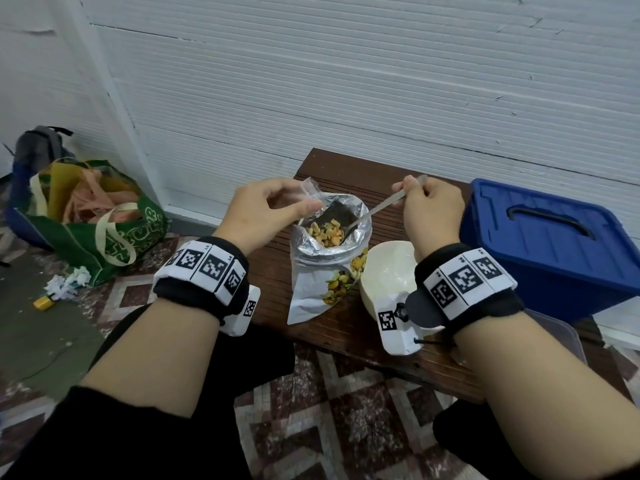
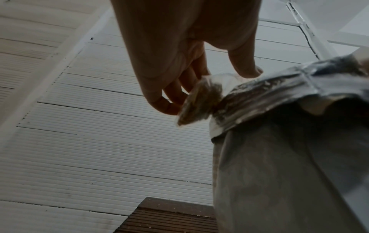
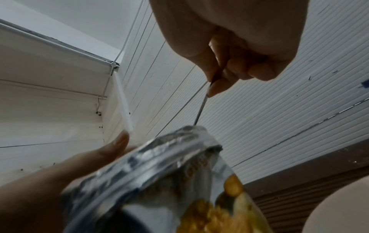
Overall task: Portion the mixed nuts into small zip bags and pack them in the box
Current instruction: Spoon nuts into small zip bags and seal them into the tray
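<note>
A: How are the fingers set?

B: The top edge of the silver foil nut pouch (image 1: 329,258) is pinched between thumb and fingertips of the left hand (image 1: 266,209), and its mouth is held open. A small clear plastic zip bag (image 2: 199,100) appears to be pinched in the same grip. A thin metal spoon (image 1: 377,209) is held by its handle in the curled fingers of the right hand (image 1: 429,213), and its bowl is sunk inside the pouch.

A: And the nuts?

B: The yellow mixed nuts (image 1: 325,232) are seen below both sets of fingers, heaped in the pouch. Just beneath the right wrist a cream round bowl (image 1: 388,271) is stood on the dark brown slatted bench (image 1: 346,337). Beyond the right hand a blue plastic lidded box (image 1: 550,251) is placed.

A: What could go wrong?

B: By judgement, nuts could be spilled if the spoon is lifted overfull or caught on the foil rim. The pouch could be tipped if the pinch is loosened, since it is steadied only at its top. The small bag could be dropped, being shared in one grip.

A: What is shown by one view only?

B: The nuts and spoon bowl are shown only from the head. The small bag against the fingertips is made out best from the left wrist. The grip round the spoon handle is shown from beneath only at the right wrist.
</note>
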`<state>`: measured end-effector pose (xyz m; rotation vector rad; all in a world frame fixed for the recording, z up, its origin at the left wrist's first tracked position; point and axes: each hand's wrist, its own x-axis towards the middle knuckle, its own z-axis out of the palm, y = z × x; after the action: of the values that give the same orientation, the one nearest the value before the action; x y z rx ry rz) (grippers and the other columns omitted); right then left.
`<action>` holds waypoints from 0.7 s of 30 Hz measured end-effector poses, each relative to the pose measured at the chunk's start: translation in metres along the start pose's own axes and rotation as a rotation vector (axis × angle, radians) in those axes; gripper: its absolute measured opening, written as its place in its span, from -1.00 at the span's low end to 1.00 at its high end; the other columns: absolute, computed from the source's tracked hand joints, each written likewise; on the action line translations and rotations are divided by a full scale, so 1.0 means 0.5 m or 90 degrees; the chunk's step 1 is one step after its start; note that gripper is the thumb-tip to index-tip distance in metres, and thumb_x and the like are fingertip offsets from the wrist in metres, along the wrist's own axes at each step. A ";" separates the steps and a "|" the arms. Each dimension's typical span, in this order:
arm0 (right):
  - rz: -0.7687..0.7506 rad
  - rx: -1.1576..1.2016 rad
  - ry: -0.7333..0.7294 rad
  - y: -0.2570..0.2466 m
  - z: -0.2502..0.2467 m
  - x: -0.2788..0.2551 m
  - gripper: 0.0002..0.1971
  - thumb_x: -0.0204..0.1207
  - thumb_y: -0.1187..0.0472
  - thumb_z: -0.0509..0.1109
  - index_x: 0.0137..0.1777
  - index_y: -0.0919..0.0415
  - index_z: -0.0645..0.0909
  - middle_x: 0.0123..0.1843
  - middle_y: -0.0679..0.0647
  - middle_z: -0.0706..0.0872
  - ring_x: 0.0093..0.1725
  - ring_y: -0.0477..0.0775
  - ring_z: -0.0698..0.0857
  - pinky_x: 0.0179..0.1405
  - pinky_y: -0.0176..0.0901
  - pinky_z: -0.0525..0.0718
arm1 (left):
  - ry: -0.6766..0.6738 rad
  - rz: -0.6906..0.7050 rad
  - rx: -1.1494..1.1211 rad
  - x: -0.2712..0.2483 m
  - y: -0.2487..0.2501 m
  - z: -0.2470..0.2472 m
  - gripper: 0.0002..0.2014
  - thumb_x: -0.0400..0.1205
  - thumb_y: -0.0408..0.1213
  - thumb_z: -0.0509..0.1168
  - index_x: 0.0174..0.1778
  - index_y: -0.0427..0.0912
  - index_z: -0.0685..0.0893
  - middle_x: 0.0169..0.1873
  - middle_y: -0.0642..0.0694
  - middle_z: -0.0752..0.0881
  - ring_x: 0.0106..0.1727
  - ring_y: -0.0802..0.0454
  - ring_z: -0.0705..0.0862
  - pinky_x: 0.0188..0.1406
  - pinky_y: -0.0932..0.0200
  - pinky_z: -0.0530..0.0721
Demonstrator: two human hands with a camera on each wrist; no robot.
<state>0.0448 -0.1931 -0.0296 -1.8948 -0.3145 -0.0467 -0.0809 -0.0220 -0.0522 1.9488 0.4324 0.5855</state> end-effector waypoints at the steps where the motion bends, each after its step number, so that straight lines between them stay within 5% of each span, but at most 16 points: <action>1: 0.005 0.003 0.011 -0.002 -0.004 0.006 -0.71 0.68 0.17 0.21 -0.23 0.05 0.69 -0.16 0.11 0.76 -0.23 -0.10 0.64 -0.24 -0.33 0.51 | -0.001 0.001 0.000 0.000 0.000 -0.002 -0.44 0.26 0.15 0.51 0.11 -0.08 0.78 -0.05 0.07 0.82 -0.01 0.23 0.76 0.06 0.27 0.69; 8: -0.017 0.005 0.062 -0.026 -0.035 0.036 -0.70 0.66 0.20 0.22 -0.27 0.11 0.70 -0.24 0.05 0.73 -0.27 -0.10 0.63 -0.19 -0.29 0.55 | -0.006 -0.002 -0.003 -0.002 0.002 -0.004 -0.45 0.23 0.06 0.55 0.13 -0.07 0.77 -0.18 0.13 0.80 -0.11 0.33 0.74 -0.09 0.45 0.63; 13: -0.021 0.018 0.075 -0.045 -0.047 0.054 -0.69 0.67 0.20 0.21 -0.27 0.13 0.69 -0.19 0.05 0.75 -0.28 -0.14 0.63 -0.18 -0.29 0.55 | -0.020 0.003 0.011 -0.007 0.012 -0.003 -0.58 0.17 0.00 0.58 -0.05 0.18 0.71 -0.22 0.19 0.77 -0.15 0.39 0.71 -0.15 0.57 0.58; 21: -0.040 0.023 0.020 -0.061 -0.009 0.040 -0.71 0.68 0.19 0.21 -0.20 0.15 0.72 -0.20 0.05 0.75 -0.29 -0.18 0.61 -0.24 -0.35 0.51 | -0.020 0.028 0.088 -0.002 0.016 0.016 -0.51 0.24 -0.04 0.64 0.10 0.04 0.77 -0.15 0.26 0.73 -0.14 0.56 0.63 -0.17 0.69 0.48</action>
<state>0.0572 -0.1839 0.0037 -1.8465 -0.3515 -0.1118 -0.0767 -0.0319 -0.0482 2.1008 0.4201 0.5653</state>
